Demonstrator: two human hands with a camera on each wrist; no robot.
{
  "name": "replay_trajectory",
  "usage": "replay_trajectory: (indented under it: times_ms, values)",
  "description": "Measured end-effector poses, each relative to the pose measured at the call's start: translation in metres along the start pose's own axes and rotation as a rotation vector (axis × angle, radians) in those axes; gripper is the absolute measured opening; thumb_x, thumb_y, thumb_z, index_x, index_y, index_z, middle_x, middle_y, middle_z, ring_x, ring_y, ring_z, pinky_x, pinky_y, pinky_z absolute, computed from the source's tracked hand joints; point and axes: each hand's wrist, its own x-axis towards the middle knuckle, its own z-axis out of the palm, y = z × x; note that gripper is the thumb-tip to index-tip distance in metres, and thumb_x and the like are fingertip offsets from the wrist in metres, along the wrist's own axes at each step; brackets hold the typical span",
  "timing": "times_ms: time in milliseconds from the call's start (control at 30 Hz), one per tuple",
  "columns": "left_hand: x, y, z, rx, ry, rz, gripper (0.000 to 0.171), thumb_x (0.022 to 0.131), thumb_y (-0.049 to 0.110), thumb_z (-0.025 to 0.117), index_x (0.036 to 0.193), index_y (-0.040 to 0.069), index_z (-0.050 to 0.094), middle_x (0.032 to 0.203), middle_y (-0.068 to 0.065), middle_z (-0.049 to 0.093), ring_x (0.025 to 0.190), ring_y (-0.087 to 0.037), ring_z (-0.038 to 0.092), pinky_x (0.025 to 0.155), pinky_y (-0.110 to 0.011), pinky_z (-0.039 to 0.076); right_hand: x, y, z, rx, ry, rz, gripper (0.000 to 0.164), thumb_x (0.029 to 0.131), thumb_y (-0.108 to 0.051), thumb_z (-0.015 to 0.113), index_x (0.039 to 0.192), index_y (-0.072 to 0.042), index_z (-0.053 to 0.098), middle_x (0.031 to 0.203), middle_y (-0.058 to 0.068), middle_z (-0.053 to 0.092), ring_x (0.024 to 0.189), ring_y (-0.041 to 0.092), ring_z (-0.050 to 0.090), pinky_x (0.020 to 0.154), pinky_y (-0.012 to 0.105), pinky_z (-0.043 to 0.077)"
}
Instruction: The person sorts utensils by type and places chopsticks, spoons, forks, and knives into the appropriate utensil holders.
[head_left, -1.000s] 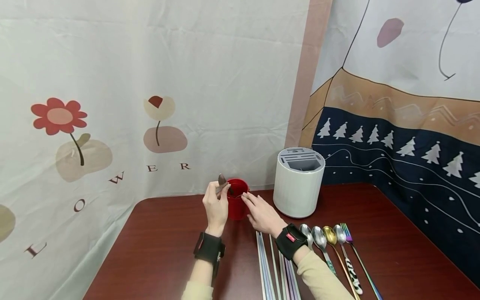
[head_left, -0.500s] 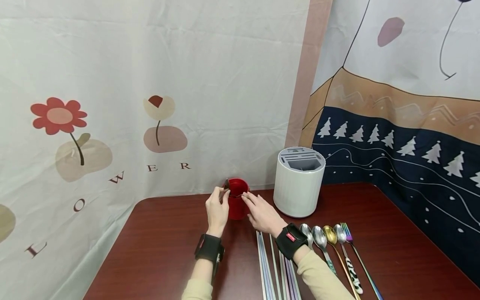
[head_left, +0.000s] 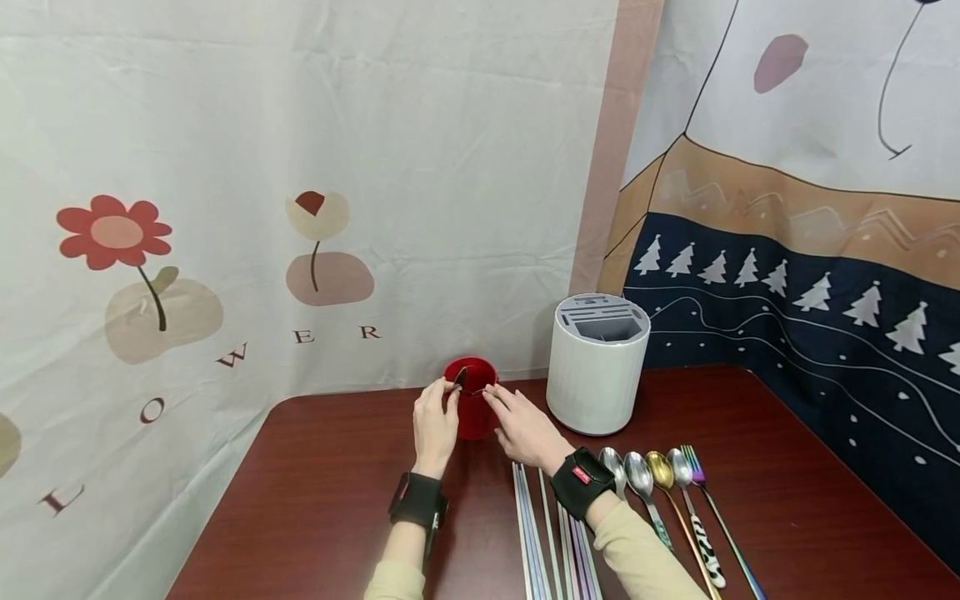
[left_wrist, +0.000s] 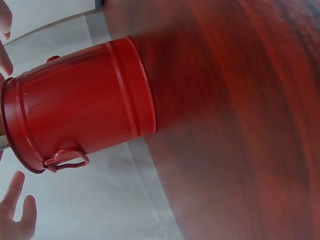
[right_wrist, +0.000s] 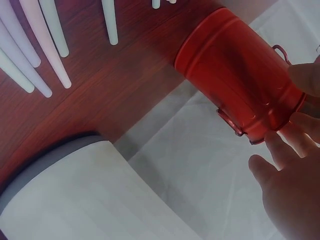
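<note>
A red metal bucket (head_left: 476,417) with small side handles stands upright at the table's back edge. My left hand (head_left: 435,425) pinches a small spoon (head_left: 461,377) between thumb and fingertips at the bucket's left rim. The spoon's dark-looking bowl tilts up over the opening; its lower part is hidden. On the other side, my right hand (head_left: 525,427) rests its nearly straight fingertips on the rim, by a thin line across the mouth that I cannot make out. The right wrist view shows this right hand (right_wrist: 290,185) with fingers at the bucket's rim.
A white round utensil holder (head_left: 598,375) with a grey slotted top stands right of the bucket. Several pale chopsticks (head_left: 551,533) lie in front. Several spoons (head_left: 660,475) and a rainbow-coloured fork (head_left: 697,471) lie beneath and beyond the right forearm. Curtains hang behind the table.
My left hand has lowered the spoon from above the bucket's left edge and shifted slightly right, so its bowl now shows over the opening. The right hand has stayed put.
</note>
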Motion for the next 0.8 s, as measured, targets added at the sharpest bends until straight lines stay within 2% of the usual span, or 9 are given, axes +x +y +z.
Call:
replay_trajectory:
  times_ms: [233, 467, 633, 800]
  values:
    - [-0.005, -0.002, -0.003, 0.015, -0.028, 0.021, 0.014, 0.089, 0.011, 0.064, 0.098, 0.002, 0.069, 0.114, -0.022, 0.066, 0.110, -0.035, 0.061, 0.092, -0.051, 0.047, -0.001, 0.000, -0.001, 0.010, -0.010, 0.003, 0.058, 0.082, -0.012, 0.070, 0.134, 0.000, 0.050, 0.139, 0.014, 0.052, 0.131, 0.027, 0.048, 0.107, 0.046, 0.041]
    - [-0.014, -0.003, -0.004, 0.010, -0.048, 0.095, 0.020, 0.089, 0.009, 0.064, 0.108, 0.003, 0.068, 0.110, -0.014, 0.070, 0.117, -0.033, 0.058, 0.098, -0.050, 0.045, -0.007, 0.004, 0.001, 0.048, 0.020, -0.009, 0.054, 0.082, -0.011, 0.069, 0.132, 0.000, 0.052, 0.141, 0.014, 0.050, 0.132, 0.029, 0.047, 0.106, 0.048, 0.042]
    - [-0.022, 0.001, -0.005, 0.019, -0.085, 0.074, 0.033, 0.089, 0.011, 0.065, 0.121, 0.003, 0.062, 0.121, -0.016, 0.065, 0.121, -0.035, 0.055, 0.100, -0.049, 0.045, -0.014, 0.006, -0.004, 0.074, 0.038, 0.001, 0.048, 0.083, -0.011, 0.068, 0.128, 0.000, 0.056, 0.139, 0.014, 0.051, 0.133, 0.031, 0.046, 0.107, 0.049, 0.040]
    - [-0.028, 0.007, -0.007, 0.014, -0.113, 0.055, 0.042, 0.089, 0.013, 0.064, 0.129, 0.002, 0.056, 0.128, -0.018, 0.061, 0.123, -0.036, 0.052, 0.100, -0.048, 0.046, -0.025, 0.007, -0.016, 0.109, 0.046, 0.052, 0.040, 0.085, -0.012, 0.068, 0.123, -0.003, 0.060, 0.131, 0.013, 0.058, 0.131, 0.029, 0.048, 0.106, 0.049, 0.041]
